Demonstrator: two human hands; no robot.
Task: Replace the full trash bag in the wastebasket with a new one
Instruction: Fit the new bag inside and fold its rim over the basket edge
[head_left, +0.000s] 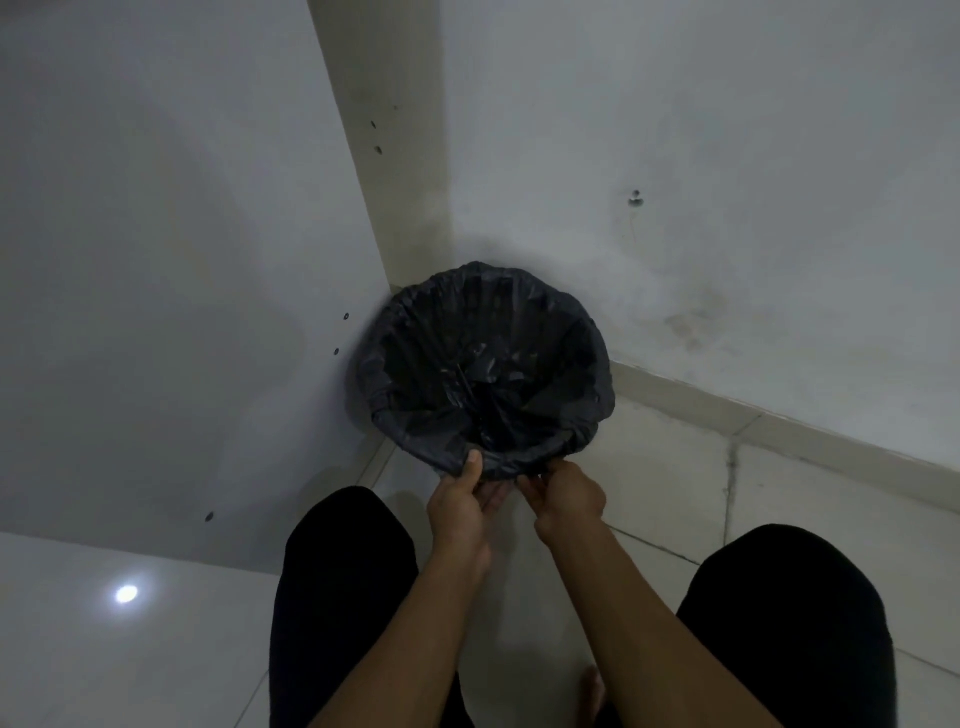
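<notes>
Black trash bag (488, 364) lines the wastebasket (457, 470), frame centre, in the wall corner. We pinch its near rim overhang: left hand (460, 499) and right hand (563, 496) side by side, both closed on plastic, equally near.

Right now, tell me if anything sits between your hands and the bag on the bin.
Nothing visible does. The left hand and right hand already pinch the black trash bag at its near rim, side by side.
</notes>
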